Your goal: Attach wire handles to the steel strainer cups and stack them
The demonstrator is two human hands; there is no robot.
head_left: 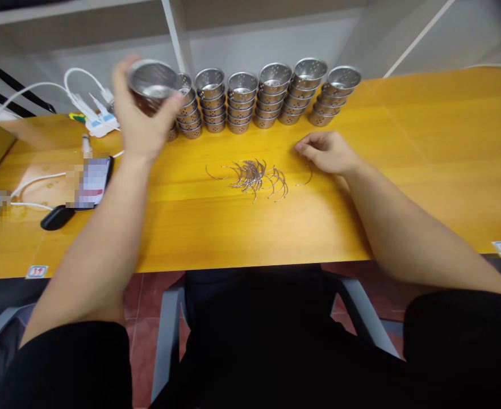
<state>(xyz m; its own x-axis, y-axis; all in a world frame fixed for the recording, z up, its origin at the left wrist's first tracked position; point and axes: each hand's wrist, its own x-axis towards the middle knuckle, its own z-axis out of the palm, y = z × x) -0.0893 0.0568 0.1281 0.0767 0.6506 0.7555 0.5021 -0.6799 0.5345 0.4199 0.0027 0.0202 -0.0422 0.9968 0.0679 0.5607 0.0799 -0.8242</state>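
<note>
My left hand (142, 122) is closed around a metal strainer cup (154, 79), thumb on one side and fingers on the other. Motion blurs the cup, and the hand partly hides a stack behind it, so I cannot tell whether they touch. Several stacks of perforated metal strainer cups (238, 108) stand in a row along the back of the table. My right hand (327, 152) hovers low over the wood with thumb and forefinger pressed together; what they hold, if anything, does not show. Just below it is a single curved wire (305, 179). A pile of curved thin wires (254, 176) sits mid-table.
On the left are a phone (92, 182), a black oval object (57, 217), a white power strip (101, 122) and white cables. A shelf panel (276, 40) rises behind the stacks. Number labels (36, 272) mark the front edge of the yellow table (425, 170).
</note>
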